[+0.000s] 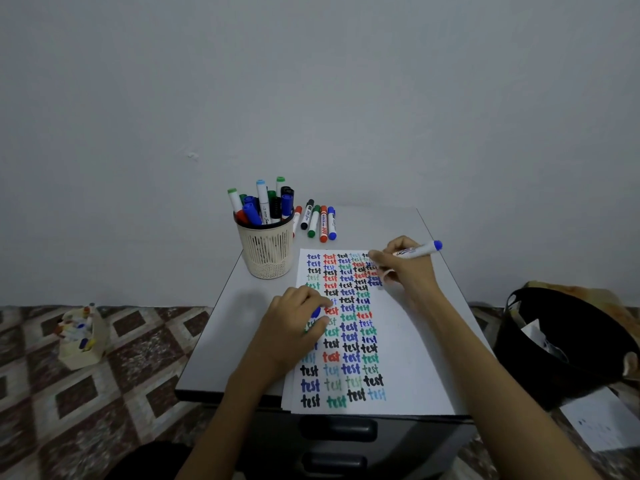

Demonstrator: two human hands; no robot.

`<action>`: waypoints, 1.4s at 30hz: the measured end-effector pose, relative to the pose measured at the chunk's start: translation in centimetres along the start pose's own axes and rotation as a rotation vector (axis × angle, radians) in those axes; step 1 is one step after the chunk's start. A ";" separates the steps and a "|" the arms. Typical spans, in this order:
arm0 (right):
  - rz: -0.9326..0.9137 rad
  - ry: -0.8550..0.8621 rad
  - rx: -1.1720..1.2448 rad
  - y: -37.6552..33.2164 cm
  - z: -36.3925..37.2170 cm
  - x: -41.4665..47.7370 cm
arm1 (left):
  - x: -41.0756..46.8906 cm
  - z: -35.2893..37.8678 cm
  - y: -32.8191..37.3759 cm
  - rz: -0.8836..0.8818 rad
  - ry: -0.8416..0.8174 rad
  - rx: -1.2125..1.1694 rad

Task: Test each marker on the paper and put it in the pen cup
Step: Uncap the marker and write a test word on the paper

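Reads as a plain room in a home, with a makeshift desk corner: bare pale grey painted wall [311,81] at twelve o'clock, brown-and-cream diamond-patterned floor tiles [104,393] at eight, small grey drawer cabinet [242,323] as desk at six, round black plastic bin [571,341] at three.

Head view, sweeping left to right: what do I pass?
Marker box on the floor → pen cup → loose markers → right hand holding the blue marker → black bin. The left hand and paper overlap these, so they are omitted.
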State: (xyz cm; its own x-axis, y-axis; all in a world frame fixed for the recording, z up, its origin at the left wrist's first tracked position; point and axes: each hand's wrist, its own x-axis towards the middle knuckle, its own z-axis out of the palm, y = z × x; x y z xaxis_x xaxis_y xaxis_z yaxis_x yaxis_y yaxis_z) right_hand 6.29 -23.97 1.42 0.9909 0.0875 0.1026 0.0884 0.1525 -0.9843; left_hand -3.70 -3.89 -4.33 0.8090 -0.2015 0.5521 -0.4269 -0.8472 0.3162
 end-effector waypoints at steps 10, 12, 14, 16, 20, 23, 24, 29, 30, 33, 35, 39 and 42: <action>0.009 -0.016 -0.198 1.8 0.0 0.6 | 0.3 0.1 -0.5 -0.032 -0.043 -0.053; 0.006 -0.037 -0.222 2.0 -0.1 0.7 | 0.4 0.1 -0.5 -0.045 -0.051 -0.059; 0.004 -0.041 -0.233 2.2 -0.1 0.8 | 0.4 0.2 -0.6 -0.054 -0.056 -0.063; 0.001 -0.047 -0.237 2.3 -0.1 0.9 | 0.4 0.2 -0.6 -0.062 -0.061 -0.060; -0.042 -0.057 -0.267 2.4 -0.1 0.9 | 0.4 0.2 -0.6 -0.082 -0.072 -0.060; -0.075 -0.068 -0.336 2.7 -0.1 0.9 | 0.5 0.1 -0.5 -0.085 -0.081 -0.059; -0.082 -0.072 -0.356 2.8 0.0 0.9 | 0.5 0.0 -0.5 -0.087 -0.084 -0.059; -0.104 -0.079 -0.368 2.8 0.0 1.1 | 0.4 0.0 -0.4 -0.091 -0.092 -0.064; -0.106 -0.072 -0.350 2.8 -0.1 1.1 | 0.4 0.0 -0.4 -0.093 -0.093 -0.066; -0.100 -0.073 -0.333 2.9 -0.3 1.1 | 0.4 0.0 -0.5 -0.095 -0.093 -0.068; -0.108 -0.077 -0.369 2.8 0.0 0.9 | 0.5 -0.1 -0.4 -0.098 -0.091 -0.067; -0.097 -0.080 -0.389 2.8 0.1 1.1 | 0.5 -0.1 -0.3 -0.095 -0.094 -0.069; -0.087 -0.085 -0.333 2.9 -0.3 1.1 | 0.5 0.0 -0.4 -0.093 -0.092 -0.071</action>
State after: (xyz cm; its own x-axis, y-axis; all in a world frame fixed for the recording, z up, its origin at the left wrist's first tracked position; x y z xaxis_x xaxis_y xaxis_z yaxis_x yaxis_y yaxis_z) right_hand 7.69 -23.70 -1.35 0.9675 0.1716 0.1858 0.2142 -0.1654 -0.9627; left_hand -3.14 -3.62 -4.15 0.8786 -0.1713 0.4458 -0.3737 -0.8279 0.4182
